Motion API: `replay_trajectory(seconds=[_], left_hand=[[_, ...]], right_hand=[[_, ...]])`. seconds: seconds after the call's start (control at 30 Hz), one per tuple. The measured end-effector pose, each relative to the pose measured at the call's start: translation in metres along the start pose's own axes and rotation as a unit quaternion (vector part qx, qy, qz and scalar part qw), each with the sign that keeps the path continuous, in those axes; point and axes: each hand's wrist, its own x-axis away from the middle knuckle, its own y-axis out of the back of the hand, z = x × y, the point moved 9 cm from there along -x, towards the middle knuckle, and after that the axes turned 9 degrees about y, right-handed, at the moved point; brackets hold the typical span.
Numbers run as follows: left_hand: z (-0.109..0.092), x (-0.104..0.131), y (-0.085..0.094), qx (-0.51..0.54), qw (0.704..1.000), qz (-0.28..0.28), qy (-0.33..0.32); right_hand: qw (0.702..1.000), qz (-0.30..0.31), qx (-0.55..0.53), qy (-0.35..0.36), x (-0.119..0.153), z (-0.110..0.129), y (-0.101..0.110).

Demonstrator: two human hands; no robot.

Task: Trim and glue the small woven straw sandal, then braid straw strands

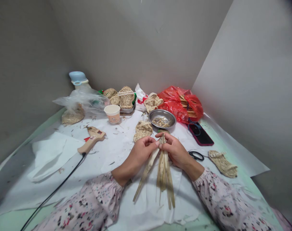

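Observation:
Both my hands meet over the white-covered table, fingertips close together at the top of a bunch of dried leaf strips (pixel 163 173). My left hand (pixel 142 152) pinches one pale strip (pixel 147 171), which slants down to the left. My right hand (pixel 176 150) grips the gathered upper end, and the other strips hang fanned out below it. Just beyond my left hand lies a small woven straw piece (pixel 143 129). Black-handled scissors (pixel 197 156) rest right of my right hand, their blades largely hidden. Another woven straw piece, slipper-shaped (pixel 222 164), lies farther right.
A corded glue gun (pixel 94 138) lies left, below a paper cup (pixel 113 114). Behind my hands stands a metal bowl (pixel 161 113) holding straw scraps. A red plastic bag (pixel 171 96) with straw, a phone (pixel 201 134), a clear bag (pixel 88 99) and a blue-lidded bottle (pixel 78 77) sit around.

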Motion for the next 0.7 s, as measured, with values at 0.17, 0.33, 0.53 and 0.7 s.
replay_trajectory(seconds=[0.17,0.33,0.53,0.7], left_hand=[[0.0021,0.0008,-0.0032,-0.017,1.0,0.02,0.011],[0.0033,0.0004,-0.0023,0.033,0.999,0.022,0.009],[0.0083,-0.0022,-0.0024,0.052,0.998,0.028,0.021],[0.007,-0.0017,-0.0042,0.029,0.999,0.033,0.013]], right_hand=[[1.0,-0.001,-0.003,0.005,0.0,0.0,0.0022],[0.999,0.04,-0.019,0.006,0.0022,-0.0009,-0.0043],[0.999,0.035,-0.004,0.013,0.0012,0.0004,-0.0049],[1.0,0.027,0.01,0.007,0.0011,-0.0013,-0.0045]])
